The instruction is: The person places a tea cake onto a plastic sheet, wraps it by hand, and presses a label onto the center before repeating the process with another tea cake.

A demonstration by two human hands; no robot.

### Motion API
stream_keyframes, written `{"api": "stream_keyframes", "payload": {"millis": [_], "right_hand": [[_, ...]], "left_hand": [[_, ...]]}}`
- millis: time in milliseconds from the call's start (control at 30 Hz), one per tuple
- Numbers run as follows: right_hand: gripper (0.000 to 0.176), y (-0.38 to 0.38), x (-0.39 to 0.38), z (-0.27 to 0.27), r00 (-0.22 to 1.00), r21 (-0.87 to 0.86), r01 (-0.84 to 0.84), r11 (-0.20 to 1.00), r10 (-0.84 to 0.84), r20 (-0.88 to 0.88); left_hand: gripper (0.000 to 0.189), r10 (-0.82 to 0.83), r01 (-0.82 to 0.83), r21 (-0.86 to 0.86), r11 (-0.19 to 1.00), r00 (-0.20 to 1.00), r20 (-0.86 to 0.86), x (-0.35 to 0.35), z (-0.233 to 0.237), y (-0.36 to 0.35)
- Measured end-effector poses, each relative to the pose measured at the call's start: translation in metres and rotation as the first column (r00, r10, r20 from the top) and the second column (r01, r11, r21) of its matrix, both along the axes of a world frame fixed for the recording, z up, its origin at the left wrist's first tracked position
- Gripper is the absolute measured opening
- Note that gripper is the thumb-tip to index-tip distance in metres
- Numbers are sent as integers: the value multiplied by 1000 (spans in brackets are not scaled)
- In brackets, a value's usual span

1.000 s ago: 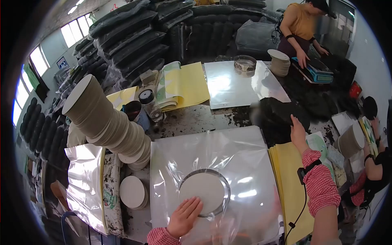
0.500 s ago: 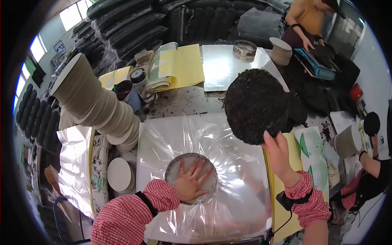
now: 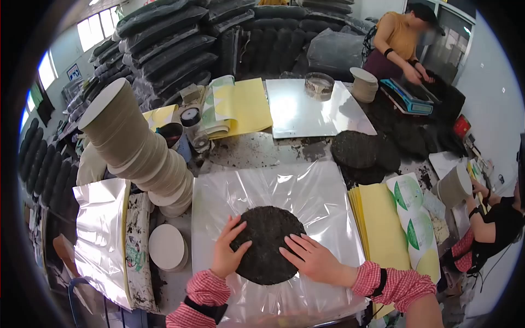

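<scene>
A dark round cake of what looks like dried seaweed point(image 3: 268, 246) lies flat on clear plastic film point(image 3: 219, 191) in front of me. My left hand point(image 3: 227, 252) touches its left edge, fingers spread over the rim. My right hand point(image 3: 317, 261) rests on its right edge with the fingers stretched out flat. The round ring and pale disc under the film are hidden by the cake. More dark round cakes point(image 3: 354, 150) are stacked beyond the film, to the right.
A tall leaning stack of pale round discs point(image 3: 134, 131) stands at left, near a shorter stack point(image 3: 168, 247). Yellow sheets point(image 3: 377, 218) and printed green-white labels point(image 3: 410, 205) lie at right. A metal plate point(image 3: 311, 117) is at the back. Two other people work to the right.
My right hand has brought the dark cake down from the upper right onto the film over the ring. My left hand has shifted from the ring's centre to the cake's left edge.
</scene>
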State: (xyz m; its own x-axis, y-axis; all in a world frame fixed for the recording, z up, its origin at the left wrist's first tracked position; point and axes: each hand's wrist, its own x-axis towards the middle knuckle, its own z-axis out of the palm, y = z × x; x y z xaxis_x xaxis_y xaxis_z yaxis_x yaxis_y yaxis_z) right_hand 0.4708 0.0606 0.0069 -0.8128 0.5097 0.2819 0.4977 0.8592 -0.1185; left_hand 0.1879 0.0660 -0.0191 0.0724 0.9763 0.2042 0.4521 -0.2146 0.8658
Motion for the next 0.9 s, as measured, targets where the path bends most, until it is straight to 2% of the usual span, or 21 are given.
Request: {"api": "stream_keyframes", "payload": {"millis": [33, 67, 100, 167, 200, 233, 300, 333, 367, 433, 500, 533, 633, 667, 700, 733, 767, 800, 833, 900], "right_hand": [[58, 3, -5, 4, 999, -56, 12, 998, -9, 54], [50, 5, -6, 11, 1000, -36, 10, 999, -10, 0], [50, 12, -10, 17, 1000, -28, 5, 1000, -4, 12], [34, 25, -31, 31, 983, -241, 20, 970, -62, -170], [16, 39, -45, 30, 991, -66, -17, 998, 8, -137], [16, 42, -58, 14, 991, -72, -12, 997, 2, -137], [10, 45, -82, -18, 986, -9, 101, 995, -99, 131], [9, 44, -78, -16, 996, -23, 91, 996, -91, 9], [25, 46, -69, -1, 991, -279, 131, 951, -115, 72], [59, 54, -54, 15, 955, -147, -65, 987, 19, -295], [94, 49, -55, 6, 995, -247, -97, 964, 95, -19], [101, 47, -59, 4, 990, -243, -79, 967, 104, 93], [104, 47, -65, -11, 982, -214, -46, 976, 84, 170], [105, 46, -65, -16, 988, -210, -49, 977, 79, 134], [105, 46, -66, -18, 988, -214, -50, 976, 79, 129], [104, 48, -67, -19, 987, -187, -47, 981, 74, 141], [103, 46, -67, -18, 986, -175, -37, 984, 65, 155], [105, 45, -68, -20, 987, -213, -21, 977, 54, 152], [111, 46, -69, -28, 990, -252, -19, 968, 53, 127], [112, 47, -72, -28, 981, -285, 13, 959, 42, 187]], "left_hand": [[52, 27, -28, 25, 999, 999, 33, 1, -2, 1], [52, 32, -33, 23, 999, 999, 30, 0, -2, 2], [52, 39, -39, 8, 999, 999, 31, 1, -2, 0], [53, 48, -48, -5, 999, 996, 79, 2, -2, -2], [54, 49, -49, -5, 999, 993, 111, 2, -1, 0], [54, 45, -44, -11, 999, 993, 110, 4, -1, 0], [54, 60, -60, -6, 998, 996, 72, 4, 2, 0], [54, 63, -63, -6, 998, 996, 69, 2, 5, 2], [53, 70, -71, 2, 997, 994, 79, 2, 5, 2], [52, 86, -85, -17, 996, 991, 102, 6, 5, -2], [49, 90, -90, 6, 996, 995, 39, 12, 9, 5], [48, 88, -83, 69, 994, 994, -72, 17, 7, 7], [39, 75, -25, 117, 993, 888, -453, 28, 9, 16], [54, 72, 53, 158, 986, 718, -693, 29, 12, 18], [54, 68, 55, 153, 987, 715, -696, 24, 22, 19], [70, -184, 223, -20, 975, 751, -634, 18, 40, 19], [86, -436, 401, -185, 897, 737, -517, 11, 48, 22], [116, -512, 445, -271, 853, 619, -595, 2, 34, 25], [123, -564, 388, -409, 826, 560, -606, 11, 44, 31], [127, -590, 359, -471, 806, 434, -681, 21, 30, 36]]}}
